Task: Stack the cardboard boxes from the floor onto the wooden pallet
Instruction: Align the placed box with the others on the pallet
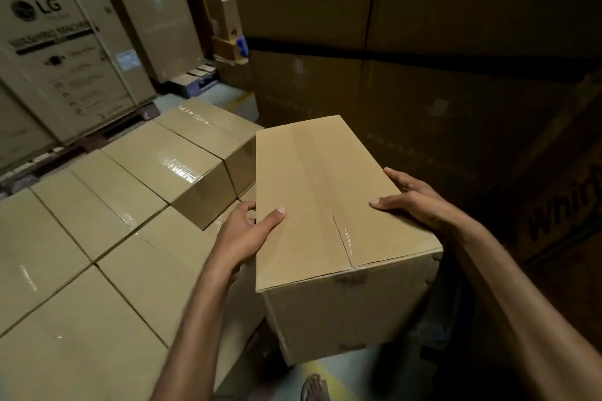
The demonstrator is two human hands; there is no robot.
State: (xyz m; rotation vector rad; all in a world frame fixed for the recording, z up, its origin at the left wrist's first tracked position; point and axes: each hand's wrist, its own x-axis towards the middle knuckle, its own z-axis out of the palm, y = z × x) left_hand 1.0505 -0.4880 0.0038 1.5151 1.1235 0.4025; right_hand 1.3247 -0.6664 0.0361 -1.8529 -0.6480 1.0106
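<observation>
Most of the fingers are hidden down the sides of the box [329, 205]. What bears the stacked boxes [97, 238] cannot be seen. The left hand [247, 231] grips the box's left edge and the right hand [413, 202] its right edge, thumbs on top. The box hangs above the floor [384, 378], just right of the stacked boxes. Dark cartons [423, 75] rise behind it, and a washing machine carton [55, 52] stands far to its left.

A large LG washing machine carton [58, 52] stands at far left beside a taller plain carton [156, 10], dark stacked cartons [423, 10] wall the right, one with cut-off lettering [560, 215], and a foot [314, 387] rests on the floor [358, 374].
</observation>
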